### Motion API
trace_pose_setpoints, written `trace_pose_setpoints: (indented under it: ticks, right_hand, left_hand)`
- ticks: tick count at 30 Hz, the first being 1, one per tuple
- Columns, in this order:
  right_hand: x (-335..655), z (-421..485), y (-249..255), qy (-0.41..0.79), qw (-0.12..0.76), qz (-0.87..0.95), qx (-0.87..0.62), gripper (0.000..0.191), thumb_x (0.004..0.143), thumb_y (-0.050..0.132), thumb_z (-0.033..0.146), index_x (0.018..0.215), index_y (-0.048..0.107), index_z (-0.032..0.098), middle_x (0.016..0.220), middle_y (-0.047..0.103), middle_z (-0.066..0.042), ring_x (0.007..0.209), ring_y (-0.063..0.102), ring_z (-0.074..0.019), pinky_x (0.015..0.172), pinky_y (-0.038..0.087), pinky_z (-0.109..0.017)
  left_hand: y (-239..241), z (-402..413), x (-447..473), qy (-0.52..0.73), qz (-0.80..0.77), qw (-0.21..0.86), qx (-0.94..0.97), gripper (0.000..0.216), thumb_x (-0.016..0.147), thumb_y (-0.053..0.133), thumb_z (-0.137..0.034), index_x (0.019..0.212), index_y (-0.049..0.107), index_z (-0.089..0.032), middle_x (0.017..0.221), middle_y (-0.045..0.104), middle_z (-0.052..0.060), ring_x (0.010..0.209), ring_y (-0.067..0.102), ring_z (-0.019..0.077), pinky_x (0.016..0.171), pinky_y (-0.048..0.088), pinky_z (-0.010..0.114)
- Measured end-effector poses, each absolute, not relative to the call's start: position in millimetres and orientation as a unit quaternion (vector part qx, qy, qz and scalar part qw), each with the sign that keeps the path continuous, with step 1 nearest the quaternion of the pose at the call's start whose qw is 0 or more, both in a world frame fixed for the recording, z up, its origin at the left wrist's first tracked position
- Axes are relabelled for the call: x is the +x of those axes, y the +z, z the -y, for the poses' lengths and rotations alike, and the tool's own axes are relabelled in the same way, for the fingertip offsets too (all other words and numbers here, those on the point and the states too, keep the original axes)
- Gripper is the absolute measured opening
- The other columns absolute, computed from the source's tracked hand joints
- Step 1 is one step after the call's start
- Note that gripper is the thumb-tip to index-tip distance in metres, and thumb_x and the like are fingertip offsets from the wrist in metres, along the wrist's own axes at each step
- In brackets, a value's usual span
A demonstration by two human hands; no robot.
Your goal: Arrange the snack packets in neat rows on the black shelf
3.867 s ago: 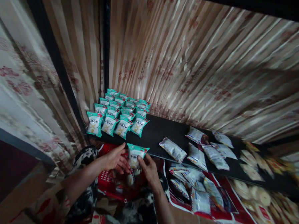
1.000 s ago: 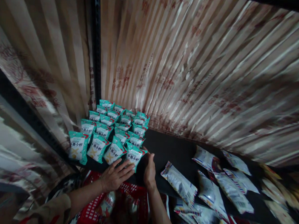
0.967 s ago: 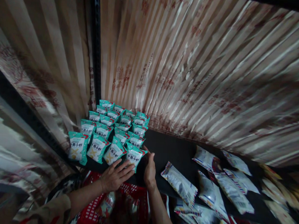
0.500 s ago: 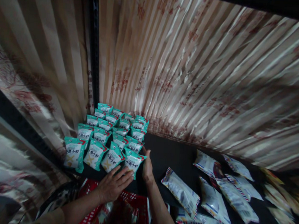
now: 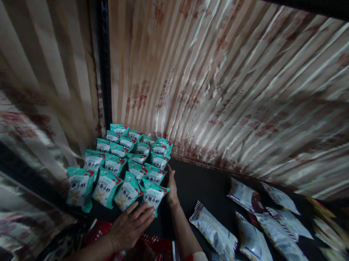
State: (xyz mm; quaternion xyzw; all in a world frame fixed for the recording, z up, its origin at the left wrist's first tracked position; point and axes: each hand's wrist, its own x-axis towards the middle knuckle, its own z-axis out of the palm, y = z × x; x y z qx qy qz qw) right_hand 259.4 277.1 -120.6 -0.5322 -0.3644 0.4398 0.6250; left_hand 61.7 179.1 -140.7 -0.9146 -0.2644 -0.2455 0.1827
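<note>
Pleated, red-printed beige curtains (image 5: 224, 70) hang behind a black shelf (image 5: 195, 178). A dark post (image 5: 104, 56) stands at the corner. Light is dim.

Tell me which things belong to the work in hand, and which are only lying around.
Work in hand:
front-right teal packet, left hand on it
other teal packets, right hand beside them
red basket below, probably

Lying around:
striped-end white packets on the black shelf
blurred pale packs, far right

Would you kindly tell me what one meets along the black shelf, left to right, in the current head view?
Small teal-and-white plastic snack packets in rows, the bare right hand, striped silvery-white plastic packets, blurred pale-and-yellow items.
</note>
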Motion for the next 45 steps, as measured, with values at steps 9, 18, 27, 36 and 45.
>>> trace_pose_setpoints:
  ticks: [9,18,27,36,45]
  right_hand:
    - [255,-263,-117,0.455,0.640,0.329,-0.524,0.071,0.081,0.035,0.069,0.130,0.049,0.020,0.135,0.051,-0.008,0.125,0.045,-0.0242,0.105,0.032,-0.041]
    - [239,-147,-133,0.350,0.630,0.314,-0.618,0.063,0.085,0.032,0.061,0.123,0.054,0.015,0.129,0.055,-0.012,0.117,0.051,-0.0280,0.094,0.042,-0.042]
    - [215,-82,-124,0.328,0.565,0.378,-0.656,0.058,0.085,0.033,0.062,0.110,0.061,0.019,0.115,0.064,-0.008,0.111,0.055,-0.0254,0.099,0.038,-0.041]
    - [201,-59,-117,0.358,0.561,0.365,-0.651,0.058,0.081,0.038,0.065,0.104,0.065,0.020,0.109,0.067,-0.009,0.106,0.059,-0.0272,0.096,0.042,-0.042]
    - [219,-40,-123,0.386,0.551,0.399,-0.623,0.049,0.083,0.042,0.060,0.105,0.066,0.024,0.112,0.066,-0.007,0.110,0.056,-0.0257,0.100,0.039,-0.042]
  left_hand:
    - [-143,-181,62,-0.239,0.262,0.189,-0.916,0.048,0.087,0.047,-0.033,0.134,0.041,-0.024,0.151,0.023,-0.001,0.137,0.018,0.0230,0.113,0.012,0.041]
    - [-147,-176,59,-0.247,0.273,0.181,-0.912,0.046,0.089,0.044,-0.027,0.134,0.040,-0.029,0.150,0.025,-0.002,0.137,0.020,0.0215,0.112,0.016,0.043]
    - [-146,-124,47,-0.318,0.405,0.080,-0.853,0.052,0.083,0.043,-0.018,0.134,0.042,-0.019,0.139,0.042,0.008,0.133,0.027,0.0254,0.108,0.024,0.046]
    - [-161,-113,27,-0.331,0.471,-0.002,-0.818,0.054,0.079,0.038,-0.010,0.133,0.043,-0.016,0.127,0.050,0.013,0.119,0.042,0.0247,0.094,0.042,0.043]
    - [-149,-117,35,-0.321,0.458,-0.020,-0.829,0.049,0.076,0.038,-0.006,0.122,0.052,-0.014,0.127,0.052,0.011,0.119,0.044,0.0218,0.097,0.043,0.040]
